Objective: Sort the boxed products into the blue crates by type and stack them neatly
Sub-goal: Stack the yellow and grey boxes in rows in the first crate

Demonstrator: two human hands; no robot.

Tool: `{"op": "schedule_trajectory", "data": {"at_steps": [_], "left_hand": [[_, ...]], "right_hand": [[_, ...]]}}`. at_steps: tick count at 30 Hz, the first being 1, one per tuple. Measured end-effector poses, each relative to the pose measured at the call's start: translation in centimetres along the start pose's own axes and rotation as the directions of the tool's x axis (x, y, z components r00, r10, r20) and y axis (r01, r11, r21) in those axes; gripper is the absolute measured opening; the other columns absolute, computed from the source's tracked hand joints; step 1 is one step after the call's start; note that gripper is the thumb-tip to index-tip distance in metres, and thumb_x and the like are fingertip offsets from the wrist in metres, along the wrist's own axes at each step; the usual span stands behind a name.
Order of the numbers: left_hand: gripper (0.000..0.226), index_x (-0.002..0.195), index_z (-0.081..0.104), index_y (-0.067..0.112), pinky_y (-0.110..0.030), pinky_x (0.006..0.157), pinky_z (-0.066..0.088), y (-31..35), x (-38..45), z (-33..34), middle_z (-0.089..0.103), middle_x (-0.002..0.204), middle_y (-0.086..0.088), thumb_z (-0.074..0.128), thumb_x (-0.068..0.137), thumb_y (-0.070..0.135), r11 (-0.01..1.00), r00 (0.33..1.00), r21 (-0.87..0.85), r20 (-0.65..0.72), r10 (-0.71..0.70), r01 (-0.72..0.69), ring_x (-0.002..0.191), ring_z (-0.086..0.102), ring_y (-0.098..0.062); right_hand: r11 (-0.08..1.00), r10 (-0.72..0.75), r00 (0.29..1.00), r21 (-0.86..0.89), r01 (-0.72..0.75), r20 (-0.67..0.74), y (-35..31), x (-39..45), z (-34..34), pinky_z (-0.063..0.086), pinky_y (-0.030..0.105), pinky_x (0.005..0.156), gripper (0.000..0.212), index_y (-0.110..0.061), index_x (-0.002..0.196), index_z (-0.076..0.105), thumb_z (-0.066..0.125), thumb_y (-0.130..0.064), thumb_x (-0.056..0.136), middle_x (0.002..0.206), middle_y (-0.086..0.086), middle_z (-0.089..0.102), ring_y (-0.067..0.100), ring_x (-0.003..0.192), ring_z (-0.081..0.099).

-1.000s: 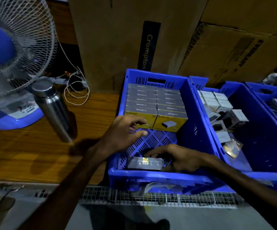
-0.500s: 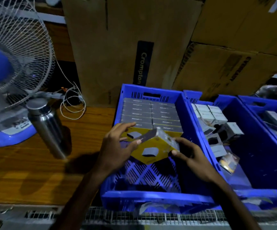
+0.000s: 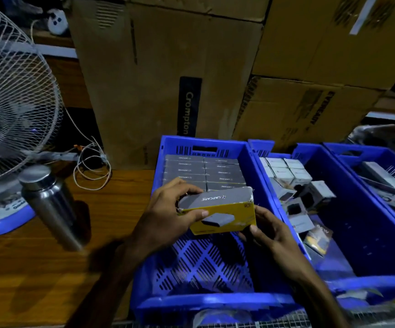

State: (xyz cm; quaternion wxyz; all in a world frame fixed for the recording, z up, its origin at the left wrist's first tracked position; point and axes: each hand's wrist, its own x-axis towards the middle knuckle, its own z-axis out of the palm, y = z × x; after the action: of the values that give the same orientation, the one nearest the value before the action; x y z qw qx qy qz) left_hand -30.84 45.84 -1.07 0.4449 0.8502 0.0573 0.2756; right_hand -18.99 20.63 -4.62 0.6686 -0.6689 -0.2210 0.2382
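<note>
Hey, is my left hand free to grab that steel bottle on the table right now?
Probably not yet. The left hand grips the yellow box together with the right hand. The steel bottle stands unobstructed on the table just left of the crate.

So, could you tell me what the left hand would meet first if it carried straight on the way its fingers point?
Probably the stacked grey-topped boxes in the blue plastic crate, just beyond the left hand; depth is uncertain.

yellow-grey box [image 3: 217, 210] | tilted, held above blue crate [image 3: 206, 301] (stacked rows behind)
</note>
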Motion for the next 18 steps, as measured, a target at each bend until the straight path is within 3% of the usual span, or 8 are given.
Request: {"op": "schedule_trajectory", "data": {"at_steps": [4, 8, 11, 15, 18], "left_hand": [[0.043, 0.109, 0.074, 0.027, -0.025, 0.080, 0.049, -0.8, 1.0, 0.8, 0.055, 0.099, 0.012, 0.084, 0.071, 0.042, 0.989, 1.000, 0.150, 0.030, 0.008, -0.012, 0.093, 0.058, -0.005], [0.041, 0.113, 0.070, 0.025, -0.039, 0.090, 0.049, -1.9, 2.2, 2.8, 0.050, 0.103, 0.007, 0.082, 0.077, 0.043, 0.950, 0.993, 0.312, 0.114, -0.027, -0.010, 0.102, 0.055, -0.018], [0.043, 0.120, 0.066, 0.022, -0.042, 0.097, 0.048, -2.1, 3.3, 5.0, 0.050, 0.114, 0.003, 0.079, 0.085, 0.042, 0.889, 0.972, 0.456, 0.227, -0.063, -0.049, 0.117, 0.050, -0.022], [0.048, 0.128, 0.061, 0.018, -0.043, 0.098, 0.052, -2.4, 4.9, 7.5, 0.051, 0.128, -0.004, 0.074, 0.090, 0.043, 0.812, 0.933, 0.565, 0.352, -0.074, -0.148, 0.127, 0.046, -0.025], [0.052, 0.132, 0.059, 0.011, -0.048, 0.098, 0.055, -2.7, 5.9, 9.1, 0.051, 0.134, -0.009, 0.072, 0.092, 0.042, 0.751, 0.920, 0.632, 0.383, -0.089, -0.191, 0.129, 0.048, -0.029]], "right_hand": [[0.943, -0.041, 0.996, -0.331, 0.014, -0.076, 0.4, 0.4, -0.8, 0.054, 0.016, 0.086, 0.045, -0.020, 0.139, 0.055, 0.063, -0.004, 0.098, 0.140, -0.003, 0.063, 0.005, 0.109, 0.071], [0.898, -0.111, 0.976, -0.440, 0.019, -0.186, 0.3, 0.1, -2.3, 0.056, 0.025, 0.090, 0.049, -0.029, 0.139, 0.056, 0.070, -0.015, 0.094, 0.141, -0.002, 0.059, 0.010, 0.110, 0.071], [0.835, -0.226, 0.952, -0.545, 0.080, -0.206, -0.3, -0.4, -2.8, 0.052, 0.011, 0.085, 0.040, -0.035, 0.125, 0.062, 0.071, -0.012, 0.093, 0.134, -0.002, 0.057, 0.013, 0.115, 0.067], [0.698, -0.372, 0.902, -0.707, 0.116, -0.219, 0.1, -1.0, -3.1, 0.054, 0.031, 0.094, 0.030, -0.029, 0.118, 0.069, 0.073, -0.015, 0.092, 0.128, -0.005, 0.058, 0.007, 0.117, 0.059], [0.676, -0.409, 0.886, -0.725, 0.133, -0.218, 0.5, -1.5, -2.9, 0.052, 0.024, 0.094, 0.025, -0.028, 0.113, 0.071, 0.072, -0.016, 0.092, 0.125, -0.006, 0.058, 0.003, 0.113, 0.059]]}}
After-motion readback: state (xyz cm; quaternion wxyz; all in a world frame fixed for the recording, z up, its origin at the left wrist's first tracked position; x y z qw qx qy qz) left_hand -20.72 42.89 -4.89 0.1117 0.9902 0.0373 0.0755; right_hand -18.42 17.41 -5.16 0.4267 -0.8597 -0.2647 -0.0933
